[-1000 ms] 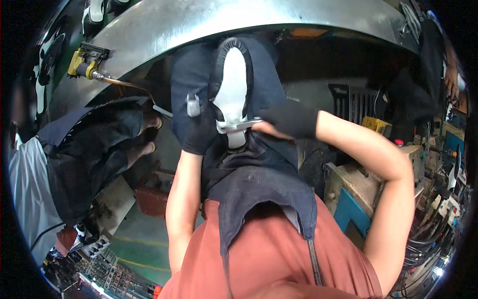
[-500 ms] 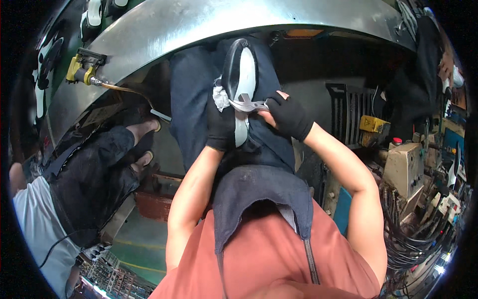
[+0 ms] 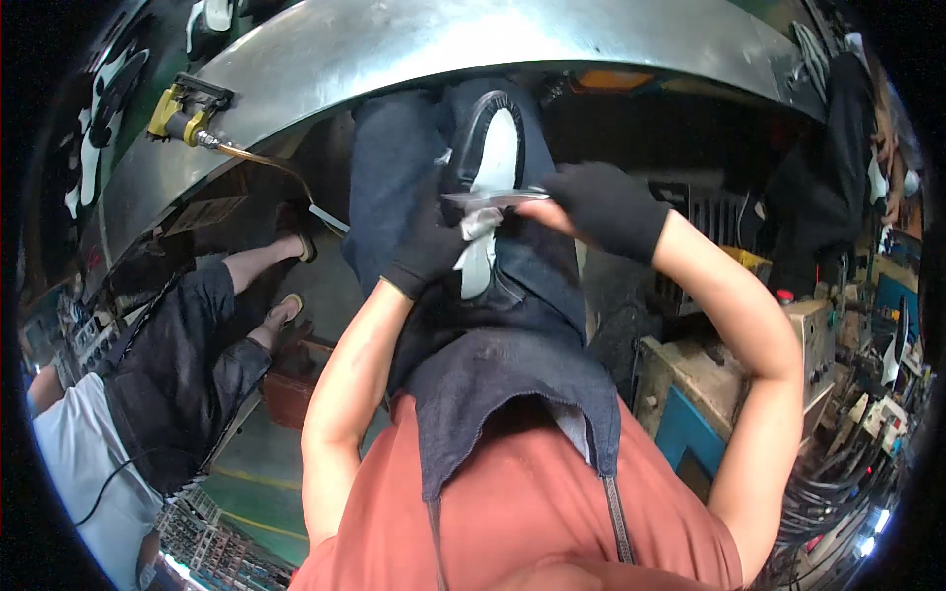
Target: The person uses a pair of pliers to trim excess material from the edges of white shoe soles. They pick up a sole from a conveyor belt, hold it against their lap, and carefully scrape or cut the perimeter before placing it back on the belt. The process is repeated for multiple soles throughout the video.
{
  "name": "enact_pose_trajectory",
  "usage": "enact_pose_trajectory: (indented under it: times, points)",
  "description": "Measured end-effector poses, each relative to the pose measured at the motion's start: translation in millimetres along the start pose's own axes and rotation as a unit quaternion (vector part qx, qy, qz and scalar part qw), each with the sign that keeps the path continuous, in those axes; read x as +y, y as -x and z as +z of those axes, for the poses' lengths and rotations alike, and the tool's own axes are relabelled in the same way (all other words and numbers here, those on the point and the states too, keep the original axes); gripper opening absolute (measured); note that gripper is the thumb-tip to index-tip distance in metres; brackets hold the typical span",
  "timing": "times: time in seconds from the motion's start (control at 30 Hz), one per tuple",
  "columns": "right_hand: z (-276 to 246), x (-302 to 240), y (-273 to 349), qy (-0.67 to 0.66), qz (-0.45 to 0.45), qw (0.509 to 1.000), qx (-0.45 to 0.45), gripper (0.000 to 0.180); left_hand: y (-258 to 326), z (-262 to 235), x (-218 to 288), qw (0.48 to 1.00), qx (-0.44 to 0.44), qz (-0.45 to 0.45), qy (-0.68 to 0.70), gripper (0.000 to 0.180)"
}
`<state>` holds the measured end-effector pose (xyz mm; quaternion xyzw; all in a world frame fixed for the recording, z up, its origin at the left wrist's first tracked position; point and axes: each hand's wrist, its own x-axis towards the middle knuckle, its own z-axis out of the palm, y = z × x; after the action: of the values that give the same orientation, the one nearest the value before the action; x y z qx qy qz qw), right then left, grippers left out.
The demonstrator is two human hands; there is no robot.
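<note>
A black shoe upper with a white insole lies sole side up across my lap, toe pointing away. My left hand, in a black fingerless glove, grips the shoe's left side near the waist. A crumpled whitish scrap sits beside its fingers on the sole. My right hand, gloved the same way, is closed round the handles of metal pincers. Their jaws lie crosswise over the middle of the shoe. The jaws are blurred, so I cannot tell what they pinch.
A curved metal bench arcs ahead of me. On its left lies a yellow-and-black air tool with a hose. More shoes stand at far left. Another person is close on my left; a machine box is on my right.
My right hand has lifted and moved outward with the pincers, which have turned edge-on. My left hand has slid slightly nearer me, and the whitish scrap now lies over the sole.
</note>
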<state>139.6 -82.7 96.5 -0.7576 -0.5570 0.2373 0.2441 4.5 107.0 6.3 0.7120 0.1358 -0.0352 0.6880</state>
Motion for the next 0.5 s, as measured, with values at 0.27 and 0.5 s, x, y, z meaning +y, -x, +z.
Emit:
enact_pose_trajectory:
  times: [0.27, 0.5]
  points:
    - [20.9, -28.7, 0.9, -0.039, 0.065, 0.995, 0.062, 0.04, 6.9, -20.4, 3.6, 0.99, -0.103, -0.065, -0.074, 0.094]
    - [132.7, -22.3, 78.0, -0.505, 0.428, 0.716, 0.222, 0.053, 8.2, -10.4, 5.7, 0.991, 0.019, 0.054, -0.12, 0.101]
